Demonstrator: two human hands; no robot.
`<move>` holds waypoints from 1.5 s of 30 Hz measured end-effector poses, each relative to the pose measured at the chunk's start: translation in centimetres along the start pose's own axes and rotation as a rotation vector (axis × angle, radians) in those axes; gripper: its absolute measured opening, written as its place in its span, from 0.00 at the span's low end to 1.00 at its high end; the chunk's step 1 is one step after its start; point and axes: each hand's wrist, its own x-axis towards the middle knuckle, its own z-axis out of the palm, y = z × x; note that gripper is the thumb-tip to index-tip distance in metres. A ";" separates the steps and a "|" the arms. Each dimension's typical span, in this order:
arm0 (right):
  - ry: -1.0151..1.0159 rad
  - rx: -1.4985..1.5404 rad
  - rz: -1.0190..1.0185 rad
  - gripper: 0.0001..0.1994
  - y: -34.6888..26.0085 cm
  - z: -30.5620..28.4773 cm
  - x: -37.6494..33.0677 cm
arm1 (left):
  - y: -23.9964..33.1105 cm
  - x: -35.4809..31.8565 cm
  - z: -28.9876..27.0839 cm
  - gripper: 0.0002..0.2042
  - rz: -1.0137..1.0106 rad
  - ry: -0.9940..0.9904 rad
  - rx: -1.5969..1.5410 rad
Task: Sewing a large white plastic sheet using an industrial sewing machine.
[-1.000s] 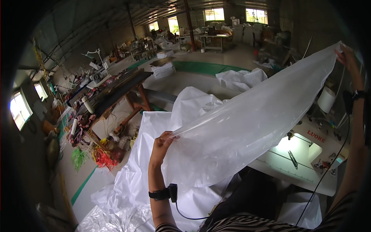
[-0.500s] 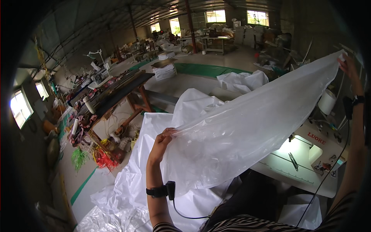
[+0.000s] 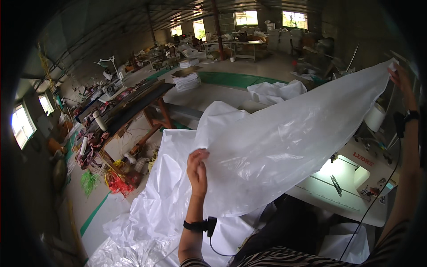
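A translucent white plastic sheet [image 3: 284, 147] stretches between the left hand [image 3: 198, 171], pinching its lower edge, and the raised right hand [image 3: 400, 78], above a sewing machine [image 3: 356, 171] on its table [image 3: 329, 196].

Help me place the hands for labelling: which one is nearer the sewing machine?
Right. The right hand pinches the plastic sheet's far corner up above the sewing machine; the left hand grips the sheet's near edge, well off to the machine's left.
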 end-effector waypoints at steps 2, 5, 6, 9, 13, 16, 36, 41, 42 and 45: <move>-0.064 0.005 -0.026 0.18 -0.4 0.1 -0.4 | 1.0 -2.6 0.5 0.12 0.116 -0.045 0.090; -0.087 0.010 -0.031 0.19 -1.0 0.5 -0.9 | 1.1 -6.0 1.4 0.10 0.409 -0.227 0.291; -0.045 0.027 -0.023 0.20 -1.2 0.7 -0.9 | 0.6 -6.7 1.7 0.11 0.484 -0.243 0.381; -0.012 0.068 -0.014 0.19 -1.6 1.6 -0.8 | -1.4 -7.4 2.4 0.12 0.493 -0.242 0.507; -0.085 0.075 -0.035 0.18 -1.8 1.8 -0.6 | -3.3 -6.6 2.7 0.09 0.229 -0.209 0.566; -0.093 0.109 -0.022 0.18 -1.5 1.3 -0.3 | -3.0 -6.4 3.0 0.10 0.160 -0.201 0.621; -0.019 -0.030 -0.012 0.18 -0.9 -0.8 1.2 | -5.4 -3.4 4.1 0.06 -0.199 -0.128 -0.264; -0.071 -0.053 0.002 0.19 -0.7 -1.7 1.5 | -5.6 -1.4 1.9 0.09 -0.512 -0.319 -0.202; -0.023 -0.088 0.037 0.19 -1.0 -1.8 1.4 | -5.7 -1.0 1.2 0.10 -0.530 -0.158 -0.340; -0.048 0.121 -0.085 0.20 -0.5 -0.4 -1.5 | -6.9 1.3 -2.7 0.12 -0.341 0.172 -0.690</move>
